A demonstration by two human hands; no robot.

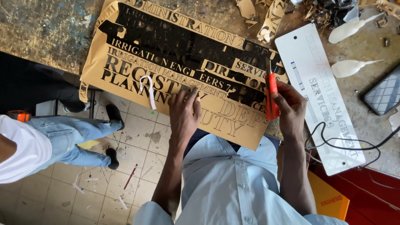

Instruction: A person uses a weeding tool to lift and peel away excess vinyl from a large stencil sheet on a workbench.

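A scuffed, paint-stained worktop [50, 29] fills the far half of the view, with a dirty tiled floor [137, 146] below its near edge, where another person in jeans [71, 133] sits at the left. A tan vinyl sheet [137, 71] with black cut lettering lies on the worktop, its long axis running from far left to near right, its near edge overhanging toward the person. The left hand [184, 112] presses flat and open on the sheet's near middle, fingers spread. The right hand [290, 106] is closed around a red utility knife [271, 93], blade pointing far, just beside the sheet's right end (so the right hand is the nearer one to that edge). To the right lies a white sign plate [321, 96], with a black cable [346, 146] crossing its near end; two white nozzle tips [352, 66] and offcut scraps [271, 16] sit farther off
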